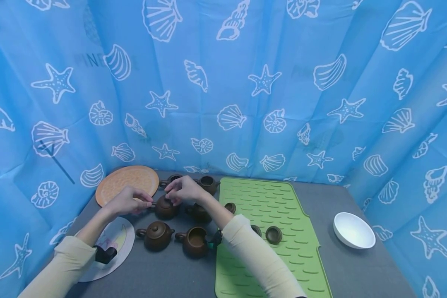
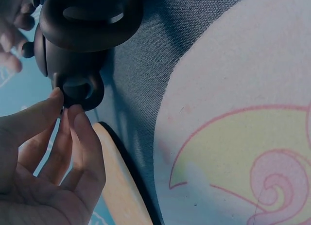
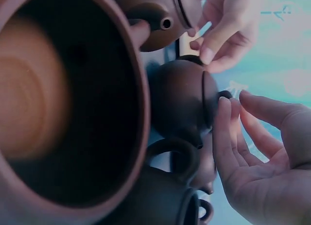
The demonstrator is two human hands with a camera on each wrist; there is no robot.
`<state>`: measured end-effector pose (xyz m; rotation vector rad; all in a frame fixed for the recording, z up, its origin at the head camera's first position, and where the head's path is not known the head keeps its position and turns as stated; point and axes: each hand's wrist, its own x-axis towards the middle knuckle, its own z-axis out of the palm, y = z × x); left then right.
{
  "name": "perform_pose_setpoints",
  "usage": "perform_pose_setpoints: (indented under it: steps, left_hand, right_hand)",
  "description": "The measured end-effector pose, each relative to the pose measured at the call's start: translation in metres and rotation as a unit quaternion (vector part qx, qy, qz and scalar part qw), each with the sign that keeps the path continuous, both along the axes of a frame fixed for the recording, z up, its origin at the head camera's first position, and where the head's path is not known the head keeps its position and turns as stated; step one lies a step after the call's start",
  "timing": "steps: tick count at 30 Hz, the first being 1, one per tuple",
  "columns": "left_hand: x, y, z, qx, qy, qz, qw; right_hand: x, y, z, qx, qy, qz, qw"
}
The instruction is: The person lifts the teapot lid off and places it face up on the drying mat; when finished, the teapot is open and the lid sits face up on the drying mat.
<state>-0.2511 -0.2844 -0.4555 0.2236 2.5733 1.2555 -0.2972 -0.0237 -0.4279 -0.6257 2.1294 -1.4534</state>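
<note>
A small dark brown teapot [image 1: 165, 211] with its lid [image 3: 209, 98] on stands in the middle row. My left hand [image 1: 130, 201] pinches its loop handle [image 2: 95, 94] between thumb and fingertips. Over the lid is my right hand [image 1: 187, 190], fingertips right at the round knob [image 3: 225, 94] and spread apart around it. Nearer to me stand a lidded teapot [image 1: 156, 235] and a lidless teapot [image 1: 189, 247], its inside showing. Another dark teapot [image 1: 199, 213] is right of the handled one, partly covered by my right forearm.
Behind are two open pots, one [image 1: 207, 183] beside another [image 1: 174, 179]. Loose lids, including one [image 1: 273, 235], lie on a green mat [image 1: 294, 252]. A white bowl [image 1: 354, 230] stands far right. At left are a round tan board [image 1: 128, 182] and a patterned white round mat [image 1: 124, 244].
</note>
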Motion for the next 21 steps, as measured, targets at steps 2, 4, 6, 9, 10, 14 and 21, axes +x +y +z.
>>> perform_pose_setpoints:
  steps: [2, 4, 6, 9, 10, 14, 21]
  left_hand:
    - [0.0003, 0.0000, 0.0001, -0.002, 0.002, -0.001, 1.0000]
    - [0.0007, 0.0001, 0.0007, -0.004, 0.002, 0.000, 1.0000]
    - [0.0009, 0.0001, 0.0013, -0.005, 0.001, 0.000, 1.0000]
    - [0.0012, 0.0002, 0.0023, -0.007, 0.000, 0.000, 1.0000]
    - [0.0012, 0.0001, 0.0026, -0.008, -0.001, 0.001, 1.0000]
    - [0.0008, 0.0002, 0.0028, -0.012, -0.004, 0.006, 0.9999]
    - [0.0004, 0.0010, 0.0016, -0.018, -0.008, 0.010, 0.9998]
  right_hand:
    - [0.0000, -0.0004, -0.0026, 0.009, -0.007, -0.002, 1.000]
    - [0.0003, -0.0006, -0.0044, 0.013, -0.011, -0.001, 1.000]
    - [0.0010, -0.0010, -0.0054, 0.015, -0.012, 0.000, 1.000]
    - [0.0025, -0.0027, -0.0056, 0.019, -0.011, -0.002, 1.000]
    - [0.0028, -0.0035, -0.0057, 0.022, -0.009, -0.004, 1.000]
    - [0.0030, -0.0060, -0.0068, 0.035, 0.005, -0.008, 0.999]
    - [0.0042, -0.0052, -0.0096, 0.029, 0.029, -0.005, 0.999]
